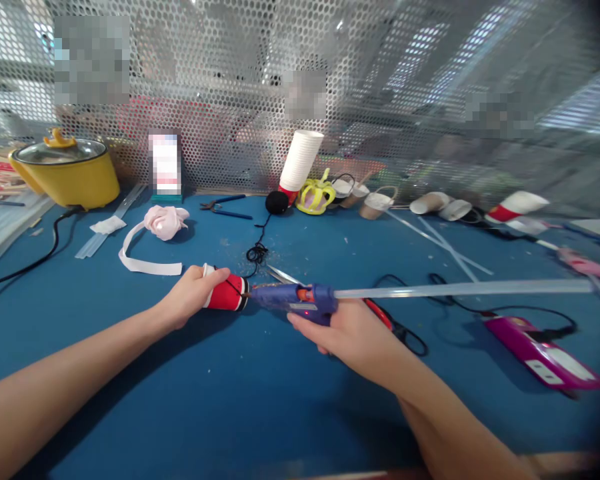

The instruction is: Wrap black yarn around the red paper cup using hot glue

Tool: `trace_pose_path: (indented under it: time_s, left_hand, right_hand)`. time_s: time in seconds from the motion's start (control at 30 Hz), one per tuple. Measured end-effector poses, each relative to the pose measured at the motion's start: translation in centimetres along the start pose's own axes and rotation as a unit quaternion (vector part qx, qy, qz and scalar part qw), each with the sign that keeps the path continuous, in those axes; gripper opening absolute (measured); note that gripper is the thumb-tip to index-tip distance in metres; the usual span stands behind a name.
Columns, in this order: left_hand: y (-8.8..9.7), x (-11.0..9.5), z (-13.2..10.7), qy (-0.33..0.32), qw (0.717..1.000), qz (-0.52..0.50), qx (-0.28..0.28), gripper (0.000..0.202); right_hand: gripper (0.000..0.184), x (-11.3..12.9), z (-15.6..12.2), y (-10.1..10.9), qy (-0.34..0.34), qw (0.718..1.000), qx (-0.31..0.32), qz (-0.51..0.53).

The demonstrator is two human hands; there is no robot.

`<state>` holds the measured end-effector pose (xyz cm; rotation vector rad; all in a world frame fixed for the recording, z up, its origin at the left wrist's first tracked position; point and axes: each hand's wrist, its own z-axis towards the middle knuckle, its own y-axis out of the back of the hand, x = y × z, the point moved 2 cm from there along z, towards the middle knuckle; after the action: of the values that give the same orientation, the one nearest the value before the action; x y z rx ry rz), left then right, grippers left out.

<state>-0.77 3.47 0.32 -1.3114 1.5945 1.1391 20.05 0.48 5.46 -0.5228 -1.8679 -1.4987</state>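
Observation:
My left hand (193, 293) is closed around a red paper cup (223, 297) that lies on its side, with black cord wound near one end. In my right hand (345, 327) is a blue glue gun (293, 300), its nozzle at the cup's black-wrapped end. A long clear glue stick (460, 289) runs out of the gun's back. Black cord (257, 253) trails from the cup to a black yarn ball (277, 202) farther back. Scissors (395, 327) with red and black handles lie partly hidden behind the gun and my right hand.
A yellow electric pot (70, 173) stands at the back left, near a phone (165, 163). Pliers (227, 207) and a rolled pale ribbon (164, 223) lie left of centre. Stacked paper cups (303, 160) lean before the perforated screen. At right sits a purple power strip (540, 353) with a cable.

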Motion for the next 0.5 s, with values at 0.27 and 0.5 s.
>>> trace_pose_path:
  time_s: [0.27, 0.5]
  left_hand:
    - [-0.04, 0.34, 0.37, -0.004, 0.999, -0.031, 0.018, 0.032]
    - [-0.06, 0.14, 0.26, 0.014, 0.999, -0.05, 0.011, 0.03]
  right_hand:
    - [0.013, 0.38, -0.11, 0.11, 0.038, 0.994, -0.033, -0.094]
    - [0.014, 0.37, -0.31, 0.05, 0.052, 0.991, -0.037, -0.118]
